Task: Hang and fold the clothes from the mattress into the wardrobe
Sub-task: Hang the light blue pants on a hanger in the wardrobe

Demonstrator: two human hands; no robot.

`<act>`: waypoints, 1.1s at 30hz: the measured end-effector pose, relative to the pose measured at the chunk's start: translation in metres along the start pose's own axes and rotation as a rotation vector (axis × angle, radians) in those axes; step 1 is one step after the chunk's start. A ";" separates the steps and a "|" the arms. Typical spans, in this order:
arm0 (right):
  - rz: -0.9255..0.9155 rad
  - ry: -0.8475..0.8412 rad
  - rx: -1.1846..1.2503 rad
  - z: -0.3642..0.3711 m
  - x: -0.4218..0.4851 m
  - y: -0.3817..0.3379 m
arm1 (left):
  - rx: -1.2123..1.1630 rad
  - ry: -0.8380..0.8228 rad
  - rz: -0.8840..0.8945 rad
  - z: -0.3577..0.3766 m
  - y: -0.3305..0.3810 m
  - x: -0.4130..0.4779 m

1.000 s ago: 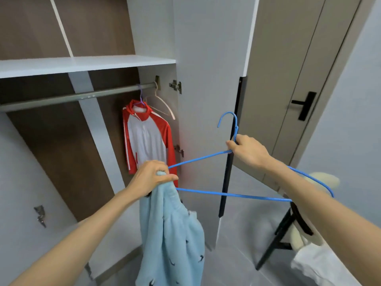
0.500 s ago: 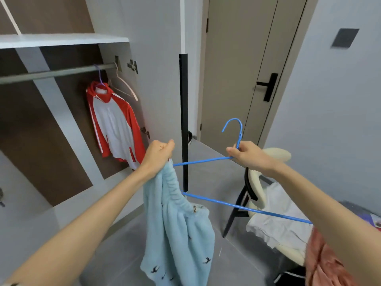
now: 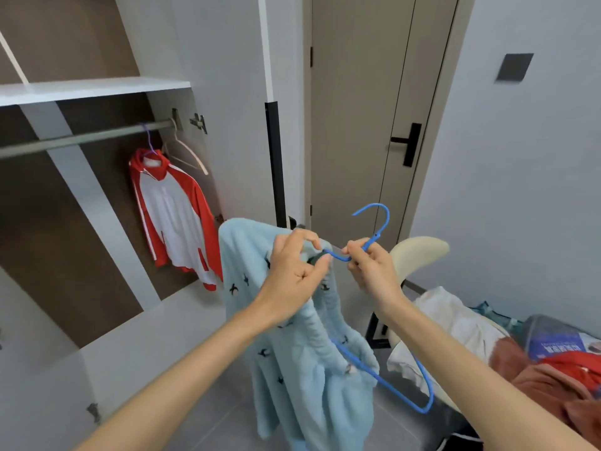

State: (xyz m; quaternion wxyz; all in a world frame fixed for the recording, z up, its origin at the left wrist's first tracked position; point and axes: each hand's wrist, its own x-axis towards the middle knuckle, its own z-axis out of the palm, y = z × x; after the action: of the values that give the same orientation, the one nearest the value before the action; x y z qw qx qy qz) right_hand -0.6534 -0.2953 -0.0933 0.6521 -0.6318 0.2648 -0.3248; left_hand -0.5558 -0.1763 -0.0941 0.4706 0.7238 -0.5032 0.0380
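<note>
Blue top (image 3: 292, 369) now has one hanger (image 3: 373, 239) arm threaded inside it, with left hand (image 3: 292, 275) fingers (image 3: 305, 235) pinching the collar and right hand (image 3: 374, 271) gripping the hanger's neck, so it looks nearly ready for the rail (image 3: 81, 139).

Jacket (image 3: 172, 216) on rail (image 3: 81, 139) in wardrobe (image 3: 91, 89); chair (image 3: 419, 255) right.

This is a bedroom in a home. An open built-in wardrobe (image 3: 48, 249) has a white shelf (image 3: 97, 89) and a metal hanging rail (image 3: 81, 139), which carries a red-and-white jacket (image 3: 175, 216) and a bare hanger (image 3: 188, 154). Beside it is a plain interior door (image 3: 357, 125) with a black lever handle (image 3: 408, 144), and at the right are a chair (image 3: 419, 255) and heaped clothes (image 3: 553, 385).
</note>
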 end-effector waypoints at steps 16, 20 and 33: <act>-0.236 -0.137 0.066 0.040 0.002 -0.047 | 0.872 0.112 0.575 -0.100 -0.034 0.062; -0.519 0.252 -0.210 0.041 0.007 -0.015 | 0.850 0.085 0.372 -0.120 -0.054 0.053; -0.261 -0.506 -0.449 0.148 -0.006 0.070 | 0.327 0.023 0.071 -0.170 -0.073 0.018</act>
State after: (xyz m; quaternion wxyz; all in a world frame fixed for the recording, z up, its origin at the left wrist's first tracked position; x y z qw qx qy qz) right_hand -0.5390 -0.1946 -0.1540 0.4951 -0.8481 0.0769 -0.1723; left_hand -0.4201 -0.0626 -0.0372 0.3506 0.7720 -0.5102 0.1445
